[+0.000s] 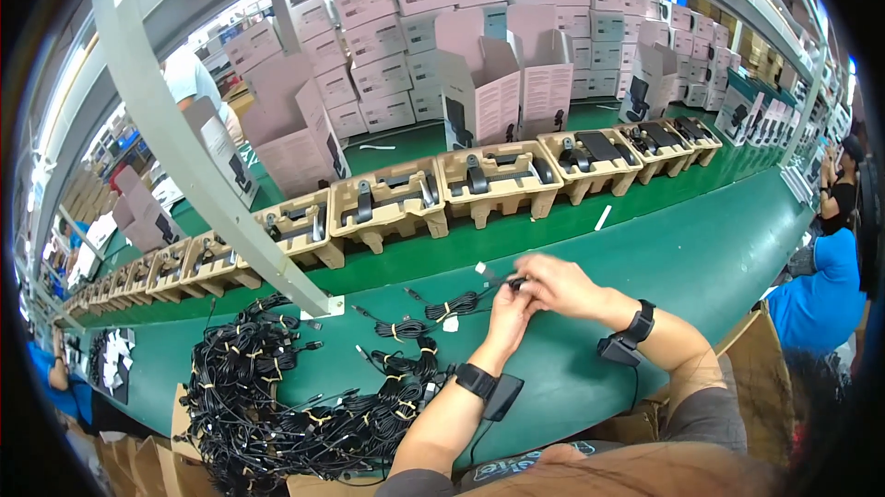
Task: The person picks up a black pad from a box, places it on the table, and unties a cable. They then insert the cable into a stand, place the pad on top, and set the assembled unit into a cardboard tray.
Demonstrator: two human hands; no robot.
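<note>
My left hand and my right hand meet above the green tabletop, a little right of the middle. Between their fingertips is a small black cable, mostly covered by the fingers; a pale end or tag sticks out to the left. Both hands are closed in a pinch on it, the right one slightly blurred. Just left of them lie coiled black cables tied with pale bands, and a small white paper piece. A large heap of similar tied cables spreads over the table's left side.
Beyond the table runs a row of cardboard pulp trays holding black parts. Open cartons and stacked boxes stand behind. A metal post comes down to the tabletop. Other people are at the right and left.
</note>
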